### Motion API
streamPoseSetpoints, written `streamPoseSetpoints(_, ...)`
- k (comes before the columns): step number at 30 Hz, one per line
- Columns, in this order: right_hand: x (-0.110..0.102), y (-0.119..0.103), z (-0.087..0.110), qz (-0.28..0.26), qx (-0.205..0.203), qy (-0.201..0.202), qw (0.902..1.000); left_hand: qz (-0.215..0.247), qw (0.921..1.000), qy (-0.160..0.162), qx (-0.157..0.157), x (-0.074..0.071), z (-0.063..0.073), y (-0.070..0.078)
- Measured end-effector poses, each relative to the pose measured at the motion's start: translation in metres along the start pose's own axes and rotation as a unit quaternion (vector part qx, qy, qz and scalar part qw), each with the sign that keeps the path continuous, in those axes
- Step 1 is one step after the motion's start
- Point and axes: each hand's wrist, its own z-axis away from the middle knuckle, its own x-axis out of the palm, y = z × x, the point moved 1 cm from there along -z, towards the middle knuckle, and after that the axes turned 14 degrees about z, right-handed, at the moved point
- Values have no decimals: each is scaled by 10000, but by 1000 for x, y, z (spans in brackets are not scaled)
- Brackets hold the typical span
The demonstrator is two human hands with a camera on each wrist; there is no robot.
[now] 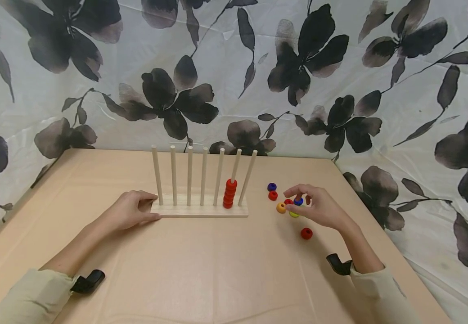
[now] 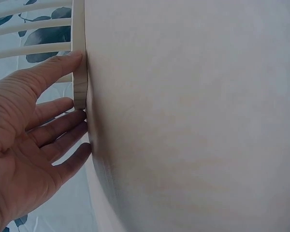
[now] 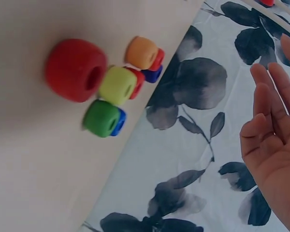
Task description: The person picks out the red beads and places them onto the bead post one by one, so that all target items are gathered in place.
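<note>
A wooden peg rack (image 1: 201, 210) with several upright pegs stands on the table. One peg near its right end carries a stack of red beads (image 1: 229, 194). My left hand (image 1: 126, 210) holds the rack's left end between thumb and fingers. To the right, my right hand (image 1: 321, 208) hovers over loose beads, fingers loosely bent and nothing between them. Around it lie an orange bead (image 1: 281, 208), a blue bead (image 1: 298, 201) and a yellow-green bead (image 1: 294, 214). A green bead (image 3: 101, 118) shows in the right wrist view; the hand hides it in the head view.
Another blue bead (image 1: 272, 186) and a red bead (image 1: 272, 195) lie farther back. A single red bead (image 1: 307, 233) sits nearer the front. The light wooden table (image 1: 201, 270) ends at a flower-patterned cloth (image 1: 234, 58) behind and on the right.
</note>
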Motion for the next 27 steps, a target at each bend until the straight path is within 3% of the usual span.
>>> streamPoseSetpoints(27,22,36,34,-350,272,-612,9971,-30,10000,2,44,-2,1,1)
